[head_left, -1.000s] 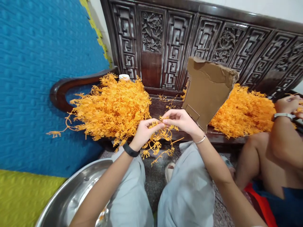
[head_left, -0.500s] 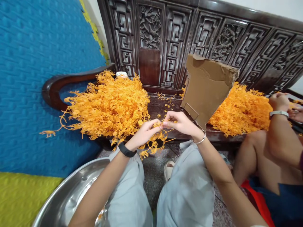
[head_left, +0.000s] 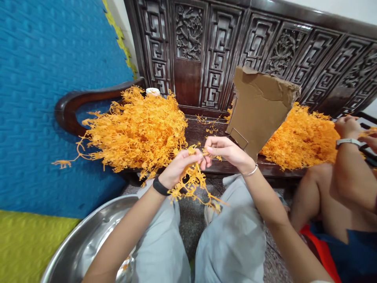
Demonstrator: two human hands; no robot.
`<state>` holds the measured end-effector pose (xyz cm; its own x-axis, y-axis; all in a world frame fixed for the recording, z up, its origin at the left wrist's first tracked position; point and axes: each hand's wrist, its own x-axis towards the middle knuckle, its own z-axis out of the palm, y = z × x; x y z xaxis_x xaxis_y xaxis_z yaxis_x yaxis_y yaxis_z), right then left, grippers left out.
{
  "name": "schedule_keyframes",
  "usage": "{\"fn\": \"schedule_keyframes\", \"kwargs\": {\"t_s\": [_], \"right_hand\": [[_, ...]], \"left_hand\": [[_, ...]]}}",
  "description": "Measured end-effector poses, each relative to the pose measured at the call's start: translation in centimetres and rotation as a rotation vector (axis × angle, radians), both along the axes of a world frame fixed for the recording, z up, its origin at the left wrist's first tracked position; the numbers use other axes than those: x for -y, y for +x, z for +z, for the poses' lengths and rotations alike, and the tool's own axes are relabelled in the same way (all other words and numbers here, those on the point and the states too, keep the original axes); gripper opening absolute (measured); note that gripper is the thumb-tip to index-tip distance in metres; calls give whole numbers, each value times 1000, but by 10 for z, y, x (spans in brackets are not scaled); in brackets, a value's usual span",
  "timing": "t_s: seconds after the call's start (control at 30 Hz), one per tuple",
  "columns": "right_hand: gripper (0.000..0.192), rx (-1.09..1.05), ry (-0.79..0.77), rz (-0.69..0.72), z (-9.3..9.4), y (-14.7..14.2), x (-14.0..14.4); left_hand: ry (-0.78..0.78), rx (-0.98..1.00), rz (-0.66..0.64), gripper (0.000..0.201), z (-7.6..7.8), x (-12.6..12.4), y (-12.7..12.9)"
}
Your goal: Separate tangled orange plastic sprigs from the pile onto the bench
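Two big heaps of orange plastic sprigs [head_left: 138, 129] still cover the carved bench [head_left: 203, 133], so most looks undone; the steel basin [head_left: 94, 239] holds little, though half hidden; left hand [head_left: 179, 167] grasps a sprig cluster [head_left: 191, 182], right hand [head_left: 225, 151] pinches its tip; knees crowd below.

Steel basin [head_left: 88, 239] cut off by bottom edge, partly hidden behind left forearm and knee. Small white cup [head_left: 153, 91] mostly buried behind left orange heap [head_left: 138, 129]. Co-worker's hand [head_left: 347, 125] cropped at right edge; whatever sits under it unreadable. Cardboard [head_left: 259, 110] masking part of right heap [head_left: 300, 137].
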<state>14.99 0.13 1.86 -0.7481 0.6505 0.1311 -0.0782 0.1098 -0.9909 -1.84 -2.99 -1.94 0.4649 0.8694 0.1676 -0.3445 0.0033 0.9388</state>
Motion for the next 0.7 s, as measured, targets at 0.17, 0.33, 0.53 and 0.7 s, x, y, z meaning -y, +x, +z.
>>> {"fn": "schedule_keyframes", "kwargs": {"t_s": [0.17, 0.33, 0.53, 0.7], "right_hand": [[21, -36, 26, -15, -2, -1, -4], [20, -105, 1, 4, -10, -6, -6], [30, -232, 62, -212, -13, 1, -20], [23, -337, 155, -610, -17, 35, -60]], "left_hand": [[-63, 126, 38, 24, -3, 1, 2], [-82, 216, 23, 21, -5, 2, 3], [7, 304, 100, 32, 0, 5, -9], [72, 345, 257, 30, 2, -1, -24]]}}
